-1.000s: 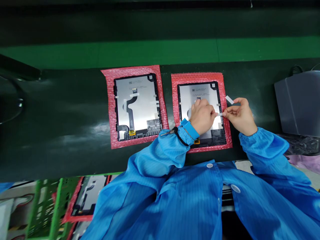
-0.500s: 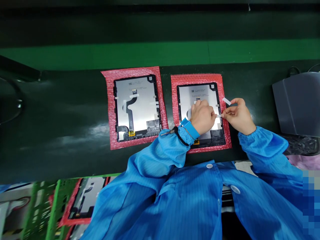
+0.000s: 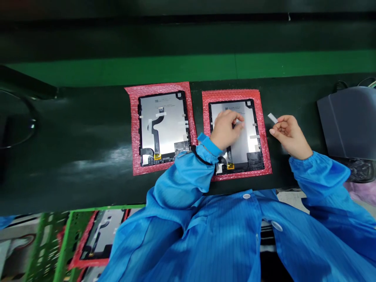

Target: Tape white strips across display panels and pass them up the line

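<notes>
Two tablet panels lie back-up on red bubble-wrap sheets on the dark bench. My left hand [image 3: 225, 128] rests on the upper middle of the right panel [image 3: 246, 145], fingers curled and pressing down near its flex cable; what is under them is hidden. My right hand [image 3: 289, 133] hovers just right of that panel's red sheet [image 3: 235, 95], fingers pinched on a small white tape strip [image 3: 272, 117] that sticks up. The left panel [image 3: 170, 125] on its own red sheet [image 3: 135, 133] is untouched.
A grey box [image 3: 349, 121] stands at the right edge with a dark bag below it. A green strip [image 3: 176, 68] runs along the back of the bench. Green crates [image 3: 61, 246] holding another panel on red wrap sit at the lower left.
My hands have parted: the left slid up and left over the right panel, the right drew off to the right with the white strip.
</notes>
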Action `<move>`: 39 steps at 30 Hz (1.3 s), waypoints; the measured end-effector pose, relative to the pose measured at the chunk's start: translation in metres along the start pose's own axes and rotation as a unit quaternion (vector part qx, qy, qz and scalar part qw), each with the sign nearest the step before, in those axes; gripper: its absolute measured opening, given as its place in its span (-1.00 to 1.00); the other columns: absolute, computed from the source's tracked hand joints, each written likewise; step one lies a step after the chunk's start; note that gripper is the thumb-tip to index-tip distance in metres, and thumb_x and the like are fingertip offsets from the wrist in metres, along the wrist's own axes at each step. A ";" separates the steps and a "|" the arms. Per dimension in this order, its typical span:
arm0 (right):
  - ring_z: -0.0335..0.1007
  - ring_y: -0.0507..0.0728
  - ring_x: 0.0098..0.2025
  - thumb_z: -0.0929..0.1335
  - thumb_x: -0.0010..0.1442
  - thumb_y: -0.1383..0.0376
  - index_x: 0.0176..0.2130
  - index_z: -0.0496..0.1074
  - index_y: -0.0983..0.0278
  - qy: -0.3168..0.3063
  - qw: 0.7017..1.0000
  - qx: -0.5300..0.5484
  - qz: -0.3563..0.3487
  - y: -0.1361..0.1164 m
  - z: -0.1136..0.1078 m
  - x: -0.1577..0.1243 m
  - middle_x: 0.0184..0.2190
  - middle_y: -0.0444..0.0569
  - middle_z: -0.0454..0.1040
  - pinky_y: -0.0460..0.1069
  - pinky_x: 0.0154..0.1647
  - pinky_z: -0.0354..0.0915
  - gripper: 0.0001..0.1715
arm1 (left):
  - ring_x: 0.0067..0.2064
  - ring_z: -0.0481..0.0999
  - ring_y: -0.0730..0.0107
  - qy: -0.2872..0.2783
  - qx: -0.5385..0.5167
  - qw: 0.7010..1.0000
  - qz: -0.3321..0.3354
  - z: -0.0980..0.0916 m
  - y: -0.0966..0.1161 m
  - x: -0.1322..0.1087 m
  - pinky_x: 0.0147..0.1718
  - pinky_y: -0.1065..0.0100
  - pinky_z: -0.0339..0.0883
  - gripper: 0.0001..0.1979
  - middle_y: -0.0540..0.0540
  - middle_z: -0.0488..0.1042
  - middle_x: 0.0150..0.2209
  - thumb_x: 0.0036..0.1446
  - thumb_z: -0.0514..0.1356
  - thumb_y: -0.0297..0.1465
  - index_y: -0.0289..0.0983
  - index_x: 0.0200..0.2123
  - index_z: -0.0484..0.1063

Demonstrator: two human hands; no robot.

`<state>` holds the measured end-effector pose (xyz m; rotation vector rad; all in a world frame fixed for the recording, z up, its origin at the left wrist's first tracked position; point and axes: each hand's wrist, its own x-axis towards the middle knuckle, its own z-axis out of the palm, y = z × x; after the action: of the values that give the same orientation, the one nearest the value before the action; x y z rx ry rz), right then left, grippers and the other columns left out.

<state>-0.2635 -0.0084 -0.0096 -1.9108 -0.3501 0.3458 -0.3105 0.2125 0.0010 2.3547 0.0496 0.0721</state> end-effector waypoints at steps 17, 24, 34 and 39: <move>0.37 0.09 -0.41 0.47 0.00 -0.11 -0.23 0.35 0.22 -0.039 0.999 0.006 0.024 -0.029 0.006 -0.006 -0.45 -0.08 0.42 0.01 -0.35 0.34 -0.45 | -0.32 0.41 0.42 -0.065 -0.094 0.993 0.029 0.000 0.007 0.003 -0.24 0.35 0.31 -0.84 -0.01 0.44 -0.41 0.18 0.21 -0.46 -0.28 -0.47 0.43; 0.30 0.06 -0.46 0.45 0.02 -0.06 -0.42 0.39 0.24 -0.040 0.998 -0.052 0.017 -0.027 0.017 0.003 -0.49 -0.07 0.43 -0.02 -0.43 0.27 -0.57 | -0.29 0.41 0.38 -0.065 -0.078 0.995 0.020 0.008 0.007 0.002 -0.19 0.31 0.31 -0.83 -0.02 0.45 -0.40 0.22 0.19 -0.41 -0.27 -0.44 0.44; 0.25 0.06 -0.48 0.38 0.06 0.23 -0.46 0.41 0.26 -0.025 0.990 -0.136 0.025 -0.006 0.021 0.016 -0.50 -0.08 0.43 -0.01 -0.39 0.19 -0.86 | 0.05 0.33 0.02 -0.071 0.104 0.991 -0.047 0.020 0.021 -0.004 -0.05 0.08 0.20 -0.79 -0.21 0.47 -0.15 0.29 0.13 -0.33 -0.28 -0.32 0.49; 0.27 0.07 -0.47 0.37 0.05 0.28 -0.48 0.42 0.26 -0.022 0.986 -0.162 0.030 -0.006 0.022 0.017 -0.51 -0.09 0.43 -0.01 -0.37 0.19 -0.89 | 0.05 0.31 0.01 -0.073 0.118 0.990 -0.040 0.022 0.020 -0.004 -0.05 0.06 0.18 -0.79 -0.21 0.46 -0.14 0.30 0.11 -0.33 -0.28 -0.31 0.49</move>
<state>-0.2574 0.0188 -0.0126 -2.2383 -0.3972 0.3906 -0.3122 0.1823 -0.0004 2.5836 0.0859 -0.1540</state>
